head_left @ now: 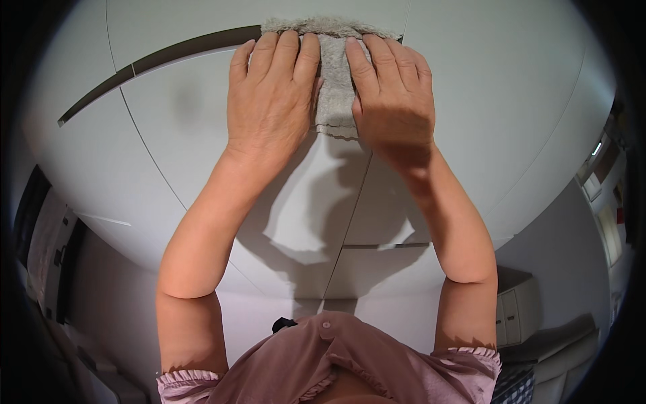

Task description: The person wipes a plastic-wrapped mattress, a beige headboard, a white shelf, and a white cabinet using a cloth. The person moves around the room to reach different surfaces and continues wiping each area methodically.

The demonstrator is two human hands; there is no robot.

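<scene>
A fluffy light-grey cloth (335, 84) lies against the white cabinet front (457, 101), draped over the dark recessed strip (182, 48) near the top. My left hand (274, 87) holds the left part of the cloth, its fingers pointing up and hooked at the strip's edge. On the cloth's right part is my right hand (393, 91), fingers likewise up and the thumb along the cloth's side. Between both hands the middle of the cloth shows, with its scalloped hem hanging below. The fingertips are partly sunk in the pile.
Thin seams divide the cabinet into several panels, and a second dark strip (397, 246) sits lower down. A small drawer unit (515, 306) and grey padded furniture (562, 353) stand at the right. Dark-framed furniture (57, 259) is at the left rim.
</scene>
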